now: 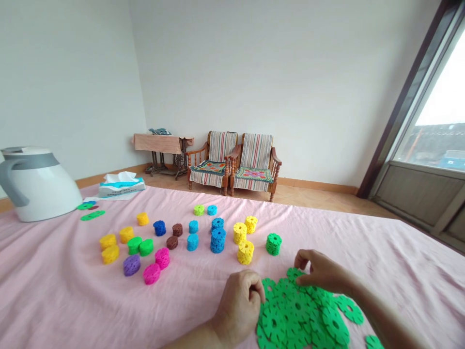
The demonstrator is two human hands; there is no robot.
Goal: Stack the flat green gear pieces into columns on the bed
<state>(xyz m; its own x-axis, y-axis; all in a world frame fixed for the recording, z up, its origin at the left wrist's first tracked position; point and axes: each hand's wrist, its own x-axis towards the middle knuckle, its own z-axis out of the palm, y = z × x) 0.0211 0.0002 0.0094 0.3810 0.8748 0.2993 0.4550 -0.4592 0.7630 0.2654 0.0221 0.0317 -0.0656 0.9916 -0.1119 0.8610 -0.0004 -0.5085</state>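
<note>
A spread-out pile of green slotted plastic discs [286, 310] lies on the pink cloth in front of me. My left hand [241, 300] is closed at the left edge of the pile. Its fingers are curled inward, and whatever they may hold is hidden. At the far edge of the pile, my right hand [321, 272] has its thumb and fingers around a green disc [293, 273]. Just beyond it stands a stack of green discs [273, 244]. Yellow stacks [245, 252] and blue stacks [218, 241] are further left.
Pink, purple, brown and other coloured stacks [131, 265] stand at left on the pink cloth [54, 291]. A white jug [47, 189] and a tissue box [121, 186] are at the far left. Two wooden chairs [254, 160] stand by the wall.
</note>
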